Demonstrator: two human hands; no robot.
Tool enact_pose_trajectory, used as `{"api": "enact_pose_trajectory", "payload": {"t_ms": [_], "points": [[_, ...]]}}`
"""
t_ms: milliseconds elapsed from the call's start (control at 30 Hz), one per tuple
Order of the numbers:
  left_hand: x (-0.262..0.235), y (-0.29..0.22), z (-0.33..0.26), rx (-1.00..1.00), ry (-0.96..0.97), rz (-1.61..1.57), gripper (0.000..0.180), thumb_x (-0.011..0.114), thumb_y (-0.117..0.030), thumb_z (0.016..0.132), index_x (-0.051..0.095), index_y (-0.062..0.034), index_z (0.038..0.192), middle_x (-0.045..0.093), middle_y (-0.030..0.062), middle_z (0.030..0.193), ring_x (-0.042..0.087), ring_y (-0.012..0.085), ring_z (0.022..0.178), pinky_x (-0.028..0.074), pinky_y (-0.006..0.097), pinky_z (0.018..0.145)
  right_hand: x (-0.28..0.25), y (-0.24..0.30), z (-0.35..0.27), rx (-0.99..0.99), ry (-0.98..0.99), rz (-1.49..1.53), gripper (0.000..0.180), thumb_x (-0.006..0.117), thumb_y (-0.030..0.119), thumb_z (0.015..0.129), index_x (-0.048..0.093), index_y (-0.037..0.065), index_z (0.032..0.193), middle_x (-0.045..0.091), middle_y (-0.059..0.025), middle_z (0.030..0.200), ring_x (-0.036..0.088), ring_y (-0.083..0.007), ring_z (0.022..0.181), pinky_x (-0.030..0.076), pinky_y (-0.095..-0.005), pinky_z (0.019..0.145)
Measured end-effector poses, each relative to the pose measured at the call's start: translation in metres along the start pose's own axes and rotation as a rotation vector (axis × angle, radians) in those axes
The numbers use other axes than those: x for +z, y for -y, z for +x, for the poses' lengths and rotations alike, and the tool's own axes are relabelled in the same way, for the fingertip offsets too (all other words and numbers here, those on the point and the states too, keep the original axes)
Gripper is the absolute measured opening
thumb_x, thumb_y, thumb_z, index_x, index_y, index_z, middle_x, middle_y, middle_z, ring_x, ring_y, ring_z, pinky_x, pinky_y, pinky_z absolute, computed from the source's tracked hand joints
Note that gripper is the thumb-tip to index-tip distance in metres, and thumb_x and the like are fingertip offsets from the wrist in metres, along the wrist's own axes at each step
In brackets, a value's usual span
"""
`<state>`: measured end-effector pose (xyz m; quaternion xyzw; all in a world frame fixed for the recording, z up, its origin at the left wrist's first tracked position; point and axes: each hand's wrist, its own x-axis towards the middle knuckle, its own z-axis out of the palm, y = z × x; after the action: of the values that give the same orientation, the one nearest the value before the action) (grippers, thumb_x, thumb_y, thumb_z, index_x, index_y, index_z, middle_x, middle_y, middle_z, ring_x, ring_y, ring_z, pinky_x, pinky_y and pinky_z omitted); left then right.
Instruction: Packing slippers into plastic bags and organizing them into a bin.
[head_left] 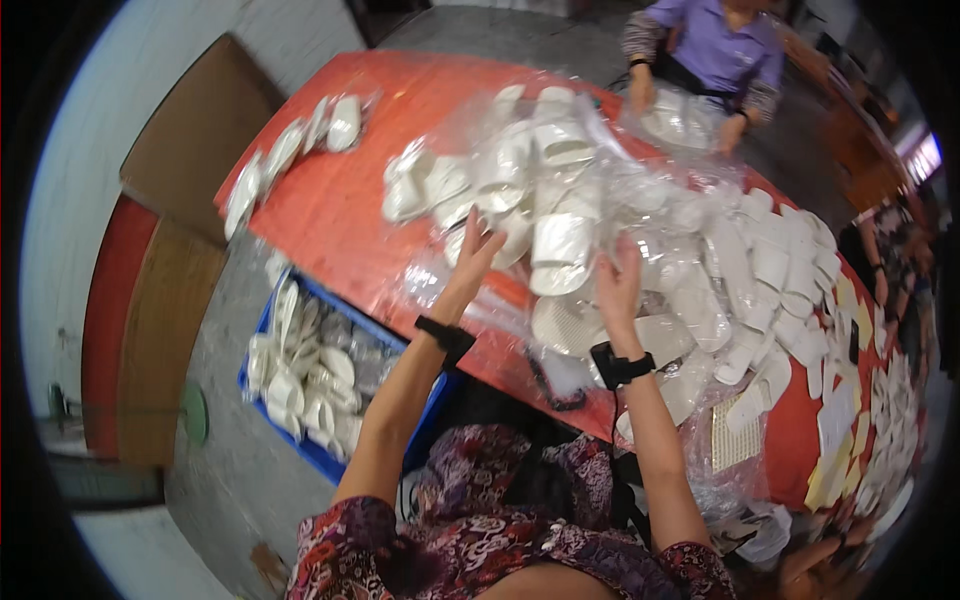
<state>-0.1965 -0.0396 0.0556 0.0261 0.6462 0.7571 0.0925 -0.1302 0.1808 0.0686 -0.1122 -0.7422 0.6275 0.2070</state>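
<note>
White slippers in clear plastic bags are heaped in front of me on the red table (330,210). My left hand (475,258) reaches to the left side of the heap, its fingers spread beside a bagged slipper (510,238). Across from it, my right hand (619,290) has its fingers stretched out along the right side of another bagged slipper (562,245). Both hands are open, and neither shows a grip on anything. Glossy plastic and some blur hide whether the fingertips touch the bags. A black band (622,366) circles each wrist.
A blue crate (262,325) of slippers stands on the floor at left. Several bagged slippers (283,148) lie at the table's far left. Many loose white slippers (770,265) spread right. Opposite, a person in purple (715,50) handles bagged slippers (672,120).
</note>
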Motion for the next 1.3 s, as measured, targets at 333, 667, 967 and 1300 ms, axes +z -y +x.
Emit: {"api": "enact_pose_trajectory", "payload": {"t_ms": [333, 667, 967, 1300], "points": [[-0.124, 0.073, -0.14, 0.061, -0.481, 0.449, 0.032, 0.06, -0.016, 0.082, 0.053, -0.0019, 0.11, 0.06, 0.0164, 0.102, 0.06, 0.023, 0.092, 0.049, 0.033, 0.074, -0.06, -0.001, -0.133, 0.14, 0.062, -0.156, 0.029, 0.052, 0.008, 0.088, 0.049, -0.002, 0.115, 0.052, -0.0128, 0.113, 0.049, -0.0202, 0.107, 0.04, -0.0286, 0.09], [-0.227, 0.234, -0.329, -0.455, 0.155, 0.962, 0.061, 0.065, -0.028, 0.067, 0.049, -0.0054, 0.122, 0.06, 0.0238, 0.103, 0.058, 0.0373, 0.094, 0.045, 0.044, 0.081, -0.071, -0.02, -0.248, 0.151, 0.116, -0.385, 0.023, 0.055, 0.009, 0.085, 0.053, -0.001, 0.105, 0.055, -0.0118, 0.104, 0.052, -0.0225, 0.097, 0.041, -0.0312, 0.085], [-0.195, 0.238, -0.294, -0.499, 0.169, 1.169, 0.034, 0.055, -0.013, 0.07, 0.056, -0.0051, 0.104, 0.061, 0.0231, 0.088, 0.058, 0.04, 0.085, 0.046, 0.048, 0.073, -0.087, -0.046, -0.239, 0.137, 0.151, -0.424, 0.023, 0.053, 0.006, 0.084, 0.052, -0.003, 0.105, 0.05, -0.0139, 0.104, 0.048, -0.0244, 0.101, 0.038, -0.0327, 0.088], [-0.201, 0.234, -0.278, -0.384, -0.009, 1.054, 0.035, 0.059, -0.022, 0.072, 0.059, -0.003, 0.102, 0.062, 0.0227, 0.087, 0.059, 0.038, 0.086, 0.047, 0.045, 0.074, -0.09, -0.071, -0.234, 0.115, 0.179, -0.422, 0.026, 0.053, 0.005, 0.085, 0.052, -0.002, 0.11, 0.053, -0.0096, 0.106, 0.051, -0.0182, 0.095, 0.041, -0.029, 0.085]]}}
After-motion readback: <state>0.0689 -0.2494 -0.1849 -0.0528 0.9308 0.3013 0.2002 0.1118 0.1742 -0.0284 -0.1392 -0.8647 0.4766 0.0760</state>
